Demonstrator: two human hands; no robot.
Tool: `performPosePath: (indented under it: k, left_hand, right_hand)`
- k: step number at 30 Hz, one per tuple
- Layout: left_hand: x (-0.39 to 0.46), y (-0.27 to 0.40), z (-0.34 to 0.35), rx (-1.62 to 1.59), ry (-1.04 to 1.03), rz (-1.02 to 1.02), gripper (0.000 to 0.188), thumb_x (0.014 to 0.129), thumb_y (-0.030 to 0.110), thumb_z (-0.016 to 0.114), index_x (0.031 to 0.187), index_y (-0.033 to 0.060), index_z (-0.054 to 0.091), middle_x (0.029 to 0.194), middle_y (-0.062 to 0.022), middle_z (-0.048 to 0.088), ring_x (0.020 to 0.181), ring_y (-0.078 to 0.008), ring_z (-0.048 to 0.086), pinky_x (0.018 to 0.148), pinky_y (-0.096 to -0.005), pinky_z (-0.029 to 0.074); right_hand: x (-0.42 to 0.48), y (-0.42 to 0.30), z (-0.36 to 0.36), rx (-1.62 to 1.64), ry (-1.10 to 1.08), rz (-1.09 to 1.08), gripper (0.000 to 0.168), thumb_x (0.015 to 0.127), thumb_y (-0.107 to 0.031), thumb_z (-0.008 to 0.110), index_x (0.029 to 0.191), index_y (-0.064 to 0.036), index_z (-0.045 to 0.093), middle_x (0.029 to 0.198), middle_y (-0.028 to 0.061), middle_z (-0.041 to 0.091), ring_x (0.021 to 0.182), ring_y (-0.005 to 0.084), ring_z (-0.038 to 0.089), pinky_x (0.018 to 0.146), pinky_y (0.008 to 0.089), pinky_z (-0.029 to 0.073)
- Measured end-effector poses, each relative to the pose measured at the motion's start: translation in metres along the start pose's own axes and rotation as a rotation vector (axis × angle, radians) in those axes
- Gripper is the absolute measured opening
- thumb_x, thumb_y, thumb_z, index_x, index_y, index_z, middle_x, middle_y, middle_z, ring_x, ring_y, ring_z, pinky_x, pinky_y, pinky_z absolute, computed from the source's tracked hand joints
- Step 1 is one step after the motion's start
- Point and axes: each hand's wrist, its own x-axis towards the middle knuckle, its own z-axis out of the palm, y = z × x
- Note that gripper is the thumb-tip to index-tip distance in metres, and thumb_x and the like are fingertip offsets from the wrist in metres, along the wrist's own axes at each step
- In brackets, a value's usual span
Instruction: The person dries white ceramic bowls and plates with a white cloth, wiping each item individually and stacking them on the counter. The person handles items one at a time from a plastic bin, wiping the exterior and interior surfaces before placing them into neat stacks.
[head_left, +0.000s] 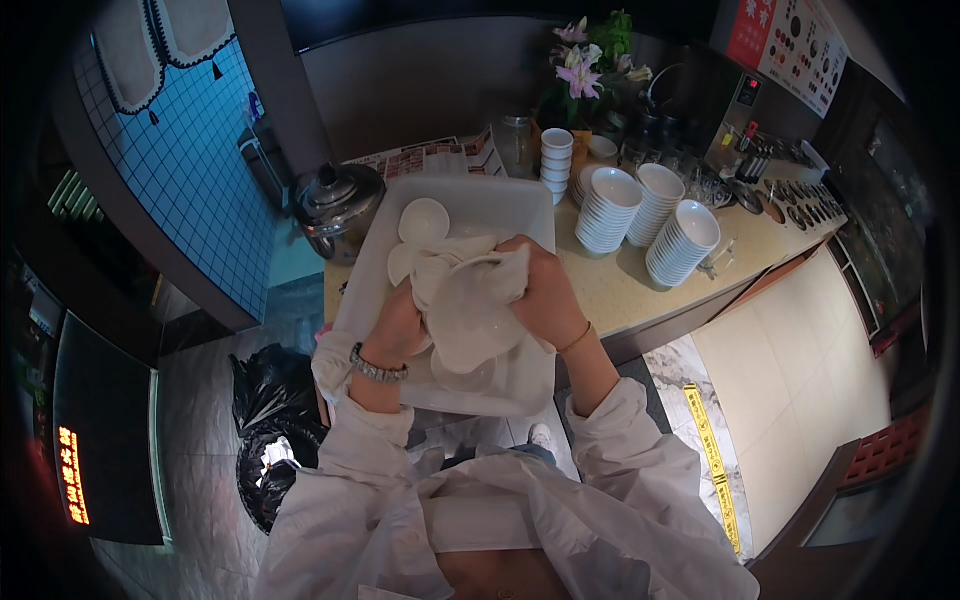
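Over a white plastic tub (536, 386), my two hands hold a white cloth (480, 315) bunched around what looks like a white bowl, whose rim shows near the top. My left hand (394, 326) grips the cloth's left side. On the right, my right hand (544, 281) closes on the cloth and the rim; its fingertips are hidden. A small white bowl (424, 221) lies in the tub's far left part, with another white dish (402, 262) just below it. Under the hanging cloth, one more bowl (465, 373) rests near the tub's front.
Stacked white bowls (613, 202) and a stack of small cups (556, 161) stand right of the tub on the counter (622, 300). A metal kettle (341, 206) is at its left. Behind are a glass jar (517, 142) and lilies (581, 75). Black bin bags (277, 390) lie on the floor.
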Motion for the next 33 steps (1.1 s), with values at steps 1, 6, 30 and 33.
performPosePath:
  k: [1,6,30,33]
  left_hand:
    - [0.002,0.009,0.001,-0.063,-0.014,-0.085,0.036,0.093,0.02,0.039,0.123,0.0003,0.044,0.116,-0.007,0.051,0.102,-0.0134,0.051,0.086,-0.025,0.042]
    - [0.008,0.022,0.001,-0.001,0.061,-0.187,0.036,0.094,0.022,0.037,0.122,0.001,0.044,0.113,-0.0059,0.053,0.096,-0.0113,0.052,0.082,-0.0242,0.043]
    - [0.029,0.001,0.026,1.045,0.403,0.068,0.019,0.071,0.007,0.052,0.085,-0.0049,0.054,0.068,-0.0181,0.059,0.06,-0.0274,0.058,0.058,-0.0337,0.045]
    - [0.05,0.005,0.027,1.236,0.256,0.075,0.016,0.071,0.01,0.053,0.077,-0.0048,0.053,0.067,-0.0196,0.057,0.059,-0.0284,0.058,0.057,-0.0358,0.044]
  right_hand:
    - [0.001,-0.014,-0.002,-0.107,-0.011,-0.042,0.028,0.066,0.004,0.058,0.094,0.0,0.056,0.09,0.0127,0.059,0.08,0.0229,0.059,0.071,0.03,0.046]
    - [0.005,-0.015,0.005,-0.059,0.148,-0.105,0.023,0.067,0.003,0.056,0.09,0.0,0.057,0.08,0.0143,0.059,0.076,0.027,0.059,0.069,0.0292,0.046]
    - [-0.013,0.05,0.014,0.251,0.517,0.112,0.024,0.077,-0.003,0.056,0.101,0.001,0.057,0.091,0.0085,0.061,0.083,0.0206,0.058,0.076,0.0293,0.045]
    - [-0.025,0.052,0.009,0.234,0.612,0.193,0.024,0.075,-0.002,0.055,0.099,0.002,0.058,0.091,0.0118,0.061,0.085,0.0223,0.058,0.077,0.0296,0.044]
